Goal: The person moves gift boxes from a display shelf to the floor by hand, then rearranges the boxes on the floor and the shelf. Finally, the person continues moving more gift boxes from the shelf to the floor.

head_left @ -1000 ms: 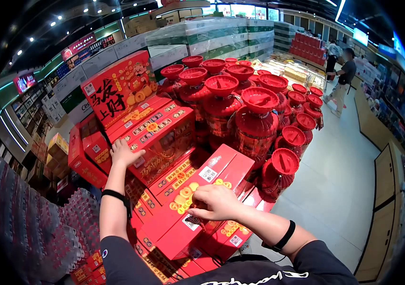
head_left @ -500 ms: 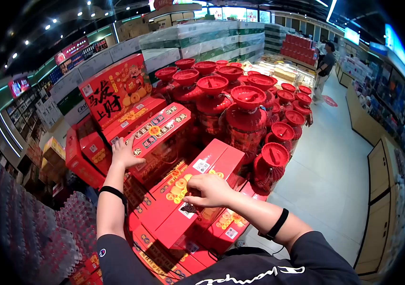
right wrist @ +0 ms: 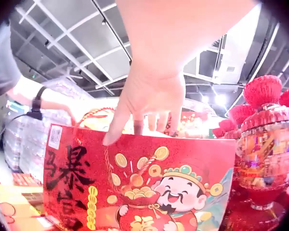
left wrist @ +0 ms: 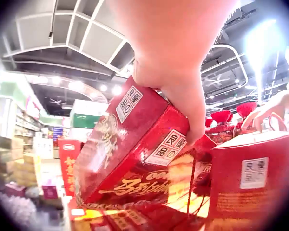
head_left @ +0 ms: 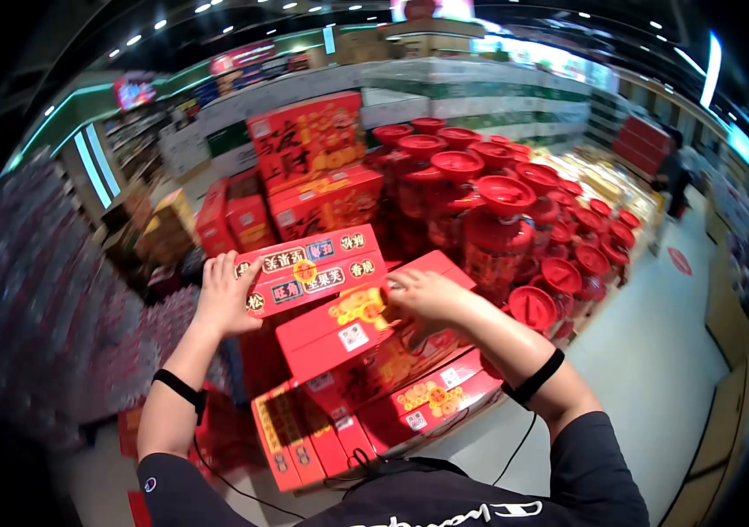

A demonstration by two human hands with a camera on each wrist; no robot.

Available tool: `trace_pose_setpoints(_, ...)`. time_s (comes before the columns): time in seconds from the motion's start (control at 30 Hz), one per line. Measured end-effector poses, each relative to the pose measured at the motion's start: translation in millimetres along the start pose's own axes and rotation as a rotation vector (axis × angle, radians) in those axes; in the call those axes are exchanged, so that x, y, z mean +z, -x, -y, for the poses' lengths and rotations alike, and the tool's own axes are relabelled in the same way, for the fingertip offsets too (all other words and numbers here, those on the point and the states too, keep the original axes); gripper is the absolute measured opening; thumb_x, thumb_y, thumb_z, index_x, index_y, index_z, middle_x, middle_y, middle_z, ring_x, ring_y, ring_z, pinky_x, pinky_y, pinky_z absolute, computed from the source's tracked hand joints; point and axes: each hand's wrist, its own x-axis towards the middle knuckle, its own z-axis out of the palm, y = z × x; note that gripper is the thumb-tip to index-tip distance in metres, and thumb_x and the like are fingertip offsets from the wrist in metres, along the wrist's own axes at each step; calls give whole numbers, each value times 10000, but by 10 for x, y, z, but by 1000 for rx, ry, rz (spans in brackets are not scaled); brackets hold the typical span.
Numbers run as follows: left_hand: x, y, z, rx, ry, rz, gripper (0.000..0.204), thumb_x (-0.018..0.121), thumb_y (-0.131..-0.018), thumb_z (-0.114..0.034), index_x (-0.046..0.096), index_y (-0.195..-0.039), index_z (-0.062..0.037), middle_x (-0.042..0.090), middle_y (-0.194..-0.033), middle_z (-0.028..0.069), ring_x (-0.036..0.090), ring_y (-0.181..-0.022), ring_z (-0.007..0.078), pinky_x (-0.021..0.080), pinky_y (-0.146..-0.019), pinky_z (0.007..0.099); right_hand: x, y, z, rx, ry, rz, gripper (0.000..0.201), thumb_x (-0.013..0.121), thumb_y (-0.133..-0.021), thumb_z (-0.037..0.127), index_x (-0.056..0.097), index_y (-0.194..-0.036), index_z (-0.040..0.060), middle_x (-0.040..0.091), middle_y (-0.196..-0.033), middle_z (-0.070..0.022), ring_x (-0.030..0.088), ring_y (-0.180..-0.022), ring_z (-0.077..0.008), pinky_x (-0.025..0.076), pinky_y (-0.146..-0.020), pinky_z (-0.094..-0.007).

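My left hand [head_left: 229,294] grips one end of a long red gift box [head_left: 313,274], which sits tilted in the left wrist view with the thumb [left wrist: 197,122] over its edge. Beside it, nearer my body, stands a second red gift box [head_left: 330,347] with gold coins printed on top. Over that box's top lies my right hand [head_left: 434,303], fingers loosely extended and thumb [right wrist: 116,127] down at the upper edge of its picture face. A twisted rope handle [right wrist: 107,161] hangs against this face.
More red gift boxes [head_left: 291,439] lie stacked below and behind. Several red lidded jars [head_left: 497,233] crowd the right side, and wrapped white-and-green cartons [head_left: 497,97] line the back. Plastic-packed goods [head_left: 67,299] rise at far left. Floor [head_left: 647,386] shows at right.
The view has swung left. My left hand has drawn its box away from the upright box behind, toward me. The right hand's fingers have loosened from their curl over the nearer box's top.
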Motion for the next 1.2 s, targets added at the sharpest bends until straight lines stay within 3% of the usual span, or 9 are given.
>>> trace_pose_setpoints(0.17,-925,1507,-190,-346,-140,22,1055,830,-541,-415,418,-1482,-176,428,-1355,281,388,-1300,445,263,-1126,566,168,-241,-347,-177,-91,-53,903,926,-495,458,565,-1163,-31,500,-1354,-233,477,-1280,-407,416,-1084,-457)
trace_pose_setpoints(0.27,-1470,2516,-612,-622,-244,87,1008,823,-571,-422,441,-1463,-152,424,-1351,285,389,-1291,448,276,-1116,549,465,-485,-645,-355,-125,-144,1045,954,-426,451,501,-1241,-21,468,-1365,-263,435,-1316,-431,376,-1125,-463)
trace_pose_setpoints(0.4,-2123,3804,-1426,-928,-364,262,976,827,-565,-392,473,-1432,-118,426,-1340,283,392,-1282,441,267,-1105,542,527,-648,-686,-320,-263,19,1223,978,-376,326,380,-1403,32,382,-1464,-229,384,-1358,-433,385,-1122,-478)
trace_pose_setpoints(0.5,-2516,4688,-1977,-1103,-407,370,975,826,-546,-363,480,-1423,-115,438,-1321,280,404,-1261,443,267,-1100,541,235,-615,-387,-232,-197,163,1189,906,-428,251,342,-1464,104,406,-1389,-232,405,-1305,-440,414,-1087,-495)
trace_pose_setpoints(0.67,-2789,6202,-2966,-1411,-468,603,990,818,-519,-331,468,-1425,-140,447,-1304,269,433,-1210,448,296,-1081,564,9,-520,257,-336,-309,-123,1003,843,-411,173,465,-1333,57,456,-1301,-214,447,-1241,-419,427,-1054,-477)
trace_pose_setpoints(0.83,-2888,7605,-3619,-1686,-345,951,1094,878,-489,-455,421,-1450,-202,450,-1326,245,405,-1268,460,261,-1135,566,-554,-572,1297,-327,-50,-114,1021,865,-353,153,485,-1298,84,462,-1303,-195,449,-1244,-426,430,-1068,-481)
trace_pose_setpoints(0.93,-2887,8244,-3737,-1822,-190,1122,1129,880,-496,-508,404,-1464,-177,431,-1383,258,383,-1316,443,227,-1157,541,-670,-755,1799,-269,210,-154,1111,883,-343,152,439,-1359,86,434,-1371,-204,413,-1305,-442,414,-1098,-479)
trace_pose_setpoints(1.03,-2845,8809,-3791,-1833,-111,1126,1123,866,-491,-520,414,-1461,-177,453,-1352,241,400,-1306,415,230,-1152,519,-862,-1258,2114,-286,83,-72,1066,843,-414,123,415,-1390,78,429,-1388,-222,383,-1343,-439,391,-1111,-466)
trace_pose_setpoints(1.2,-2741,9384,-3331,-1785,15,1060,1066,843,-493,-457,443,-1440,-171,475,-1311,221,425,-1268,402,245,-1136,504,-1108,-1999,2888,-357,-143,-133,961,834,-566,181,391,-1415,99,516,-1258,-183,496,-1232,-395,433,-1038,-460)
